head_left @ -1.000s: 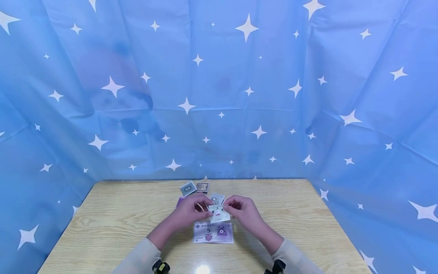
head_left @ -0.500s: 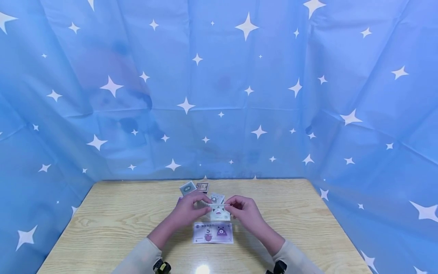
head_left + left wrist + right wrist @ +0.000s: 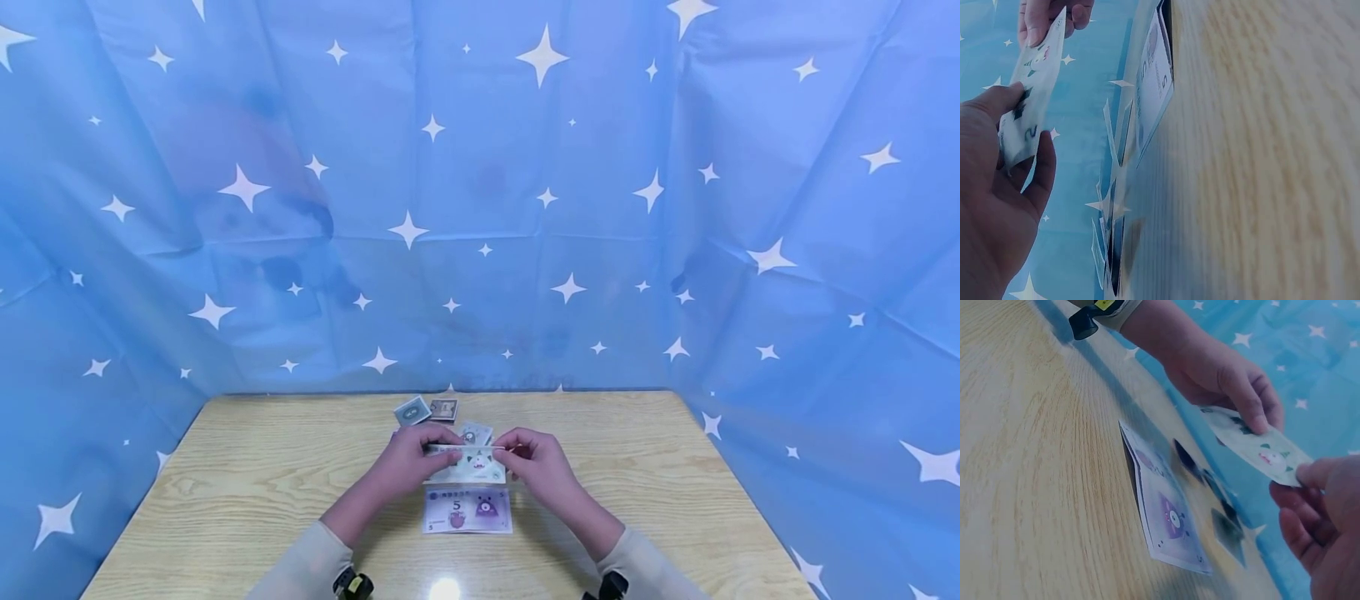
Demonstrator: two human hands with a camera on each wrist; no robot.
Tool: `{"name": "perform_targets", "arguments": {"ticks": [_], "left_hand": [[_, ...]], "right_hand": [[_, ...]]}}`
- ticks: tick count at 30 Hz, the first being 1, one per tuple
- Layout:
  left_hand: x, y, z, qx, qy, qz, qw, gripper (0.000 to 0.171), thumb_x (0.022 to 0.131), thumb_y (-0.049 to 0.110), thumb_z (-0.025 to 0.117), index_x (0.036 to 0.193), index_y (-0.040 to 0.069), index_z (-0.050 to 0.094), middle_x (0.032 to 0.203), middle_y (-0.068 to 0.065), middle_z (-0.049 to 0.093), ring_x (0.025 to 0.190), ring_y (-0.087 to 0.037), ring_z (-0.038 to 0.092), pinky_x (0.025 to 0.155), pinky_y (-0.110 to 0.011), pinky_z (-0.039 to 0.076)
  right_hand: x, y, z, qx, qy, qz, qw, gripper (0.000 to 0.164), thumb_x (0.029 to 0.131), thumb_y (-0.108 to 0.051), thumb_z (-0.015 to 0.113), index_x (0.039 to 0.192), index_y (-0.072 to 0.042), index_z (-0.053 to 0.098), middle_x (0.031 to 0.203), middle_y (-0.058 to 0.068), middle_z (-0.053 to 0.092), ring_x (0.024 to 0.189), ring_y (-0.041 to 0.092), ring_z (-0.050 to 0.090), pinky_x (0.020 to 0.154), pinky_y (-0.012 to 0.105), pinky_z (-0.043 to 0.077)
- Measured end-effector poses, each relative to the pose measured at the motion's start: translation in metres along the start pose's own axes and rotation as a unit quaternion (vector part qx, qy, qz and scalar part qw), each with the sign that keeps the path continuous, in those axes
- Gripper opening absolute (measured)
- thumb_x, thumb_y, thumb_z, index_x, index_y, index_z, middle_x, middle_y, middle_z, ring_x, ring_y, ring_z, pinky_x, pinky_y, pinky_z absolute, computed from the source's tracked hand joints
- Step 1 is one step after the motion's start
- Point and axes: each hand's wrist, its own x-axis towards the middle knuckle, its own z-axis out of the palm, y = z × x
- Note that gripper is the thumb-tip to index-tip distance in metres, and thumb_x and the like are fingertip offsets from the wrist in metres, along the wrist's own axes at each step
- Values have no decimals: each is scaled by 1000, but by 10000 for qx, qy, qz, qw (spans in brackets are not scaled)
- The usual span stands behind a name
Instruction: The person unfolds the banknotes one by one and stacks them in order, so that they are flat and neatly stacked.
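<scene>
A pale green play banknote point(image 3: 468, 473) with a cartoon face is stretched between both hands, raised over the table. My left hand point(image 3: 411, 462) pinches its left part between thumb and fingers. At the opposite end, my right hand point(image 3: 538, 460) pinches the top right corner. In the left wrist view a figure 2 shows near one end of the green banknote point(image 3: 1034, 119). Below the hands, a purple play banknote point(image 3: 480, 518) marked 5 lies on the table; the right wrist view shows this purple banknote point(image 3: 1175, 515) with a fold, partly raised.
The wooden table point(image 3: 637, 492) bears several other folded notes beyond the hands: a blue-grey one point(image 3: 412, 412), a brown one point(image 3: 444, 410) and a grey one point(image 3: 476, 434). A blue curtain with white stars point(image 3: 480, 208) hangs behind the table.
The green banknote, which showed as a narrower piece, now spreads wider toward the left between the hands. My left fingers have shifted slightly up along it; the right hand stays almost still.
</scene>
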Motion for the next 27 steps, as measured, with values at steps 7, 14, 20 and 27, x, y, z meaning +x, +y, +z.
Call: {"name": "perform_targets", "arguments": {"ticks": [7,14,20,27], "left_hand": [[-3,-1,-2,-161,-163,-49,9997,23,103,26,82,126,23,83,131,14,76,132,-18,67,113,-50,53],[-12,0,-7,-251,-189,-39,9995,23,102,22,82,125,24,83,129,12,76,127,-21,69,108,-49,57],[-19,-1,-9,-346,-340,169,9987,23,100,13,83,122,19,85,112,6,79,104,-15,72,90,-33,61],[-25,-3,-10,-54,-482,195,9986,23,98,11,84,116,23,86,99,3,76,89,-11,64,77,-27,57]], "right_hand": [[-5,4,-1,54,118,113,9999,8,100,-7,81,108,-5,80,96,10,77,75,22,67,63,27,59],[-14,2,-3,61,143,89,9998,10,100,-5,80,110,-6,79,95,10,78,75,22,69,61,30,61],[-19,5,-5,-74,-44,-66,9999,6,101,-5,79,107,-3,79,93,11,78,74,25,70,64,32,62],[-23,12,-8,-277,-224,-254,9990,4,101,-2,78,104,-4,78,88,7,75,71,21,69,64,27,60]]}}
